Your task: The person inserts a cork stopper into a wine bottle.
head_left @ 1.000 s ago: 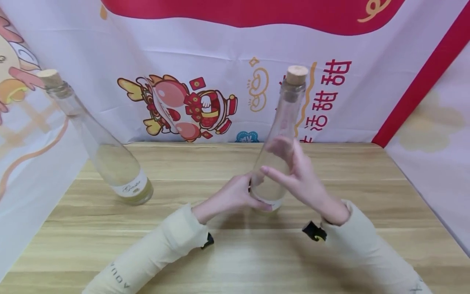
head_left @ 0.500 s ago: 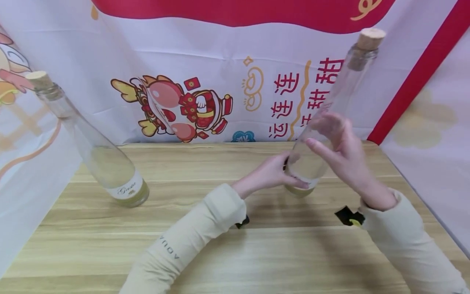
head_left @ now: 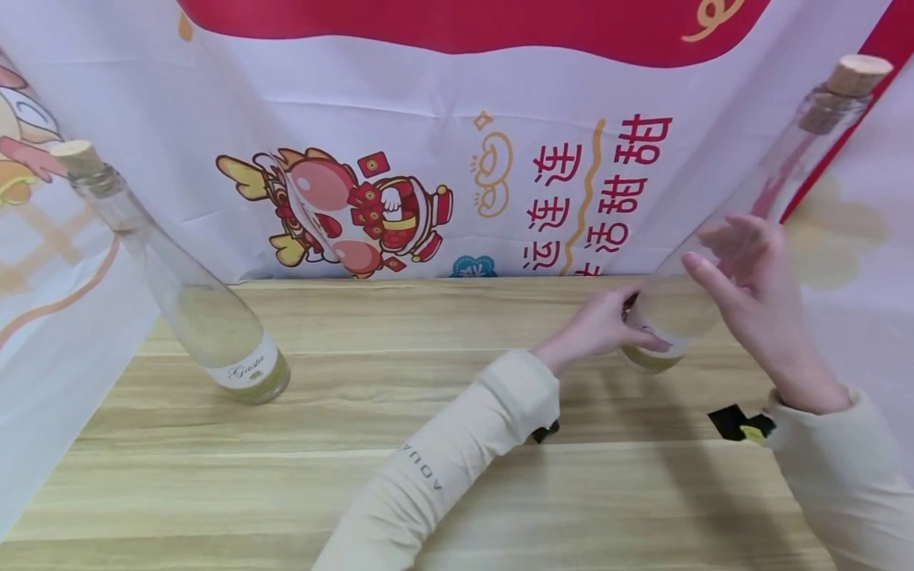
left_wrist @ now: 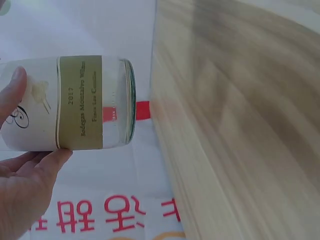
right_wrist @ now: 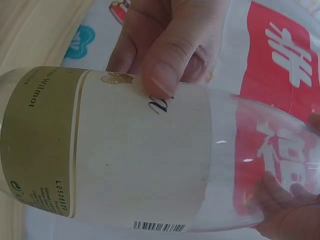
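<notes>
A clear glass bottle (head_left: 678, 297) with a cork (head_left: 859, 75) in its neck is held at the right of the table in the head view, leaning to the right. My left hand (head_left: 596, 327) grips it low, thumb and fingers at the label. Higher up, my right hand (head_left: 774, 317) holds the bottle's body, its fingers partly seen through the glass. The left wrist view shows the base of the bottle (left_wrist: 80, 102) off the tabletop. In the right wrist view, the white and olive label (right_wrist: 140, 155) faces the camera, beside the left thumb (right_wrist: 162, 75).
Another corked clear bottle (head_left: 207, 301) with a white label stands on the left of the wooden table (head_left: 400, 396). A printed cloth (head_left: 428, 87) with cartoon figures and red lettering hangs behind the table, and cloth also covers both sides.
Both hands have carried the bottle rightward across the table, and it leans more to the right. The left bottle shifts slightly in the head view early on, along with the background.
</notes>
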The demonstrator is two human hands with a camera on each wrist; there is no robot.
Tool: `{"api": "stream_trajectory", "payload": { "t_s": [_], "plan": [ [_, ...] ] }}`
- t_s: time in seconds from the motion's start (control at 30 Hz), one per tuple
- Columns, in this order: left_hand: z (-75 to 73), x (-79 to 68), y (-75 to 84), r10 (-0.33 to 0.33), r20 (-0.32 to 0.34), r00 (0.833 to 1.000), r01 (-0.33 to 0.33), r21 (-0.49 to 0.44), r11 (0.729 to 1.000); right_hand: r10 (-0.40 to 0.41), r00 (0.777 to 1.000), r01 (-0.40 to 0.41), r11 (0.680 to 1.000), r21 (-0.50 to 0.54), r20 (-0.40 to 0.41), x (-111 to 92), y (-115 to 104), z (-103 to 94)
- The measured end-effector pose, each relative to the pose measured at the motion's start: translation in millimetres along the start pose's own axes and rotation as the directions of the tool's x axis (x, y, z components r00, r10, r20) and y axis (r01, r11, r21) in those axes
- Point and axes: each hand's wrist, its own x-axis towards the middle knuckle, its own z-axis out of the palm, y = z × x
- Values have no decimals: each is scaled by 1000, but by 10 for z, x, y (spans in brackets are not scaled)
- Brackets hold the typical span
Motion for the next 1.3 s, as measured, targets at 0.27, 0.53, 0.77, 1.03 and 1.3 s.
{"api": "stream_trajectory", "payload": {
  "t_s": [0.27, 0.53, 0.77, 1.03, 1.3],
  "plan": [
    [350, 100, 82, -18, -71, 997, 21, 54, 998, 129, 990, -133, 987, -90, -57, -83, 153, -235],
    [683, 113, 141, -79, -151, 985, 93, 92, 991, 186, 976, -201, 970, -136, -115, -211, 298, -357],
    [842, 103, 121, -99, -151, 984, 111, 74, 991, 340, 921, -370, 916, -155, -190, -374, 417, -403],
    [965, 104, 25, -117, -128, 985, 127, 70, 989, 378, 908, -407, 898, -166, -182, -465, 531, -404],
    [1002, 83, -48, -116, -102, 988, 128, 120, 984, 385, 910, -409, 893, -188, -153, -542, 590, -430]
  ]
}}
